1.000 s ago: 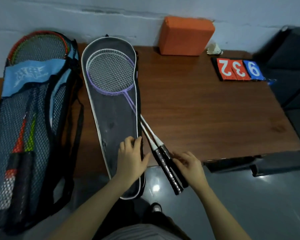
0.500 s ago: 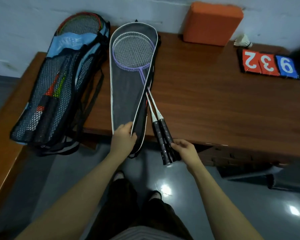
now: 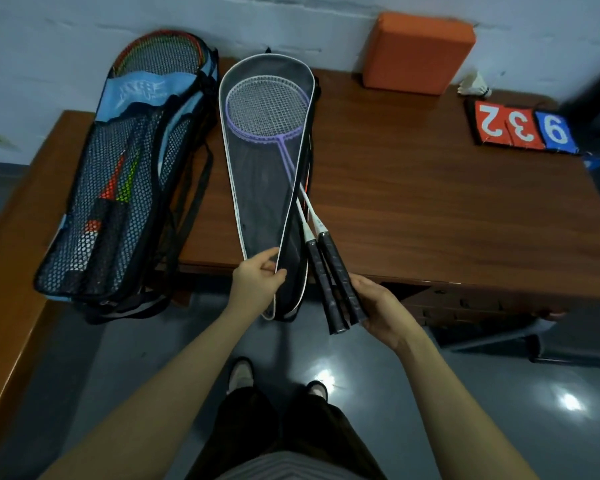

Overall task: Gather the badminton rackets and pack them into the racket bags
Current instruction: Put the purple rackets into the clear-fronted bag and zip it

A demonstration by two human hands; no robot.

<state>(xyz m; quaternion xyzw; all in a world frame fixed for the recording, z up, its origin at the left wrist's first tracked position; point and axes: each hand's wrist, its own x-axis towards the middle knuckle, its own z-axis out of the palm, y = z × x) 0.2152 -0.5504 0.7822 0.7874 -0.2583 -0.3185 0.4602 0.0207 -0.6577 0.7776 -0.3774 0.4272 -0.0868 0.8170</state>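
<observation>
A black racket bag (image 3: 257, 202) with white piping lies open on the wooden table (image 3: 430, 209), its narrow end hanging over the front edge. Two purple-and-white rackets (image 3: 267, 109) lie with their heads inside it and their black handles (image 3: 333, 282) sticking out to the right. My left hand (image 3: 257, 278) pinches the bag's flap edge near the narrow end. My right hand (image 3: 378, 306) holds the two handles from below. A blue mesh bag (image 3: 118, 209) with red and green rackets inside lies at the left.
An orange block (image 3: 420, 50) stands against the wall at the back. A shuttlecock (image 3: 473, 86) and red and blue score cards (image 3: 520, 129) lie at the right. A wooden bench (image 3: 11, 258) runs along the left. My feet stand on the grey floor (image 3: 499, 393).
My left hand has shifted from pressing flat on the bag to gripping its flap edge. My right hand has moved to the ends of the handles. My head has pulled back and turned left.
</observation>
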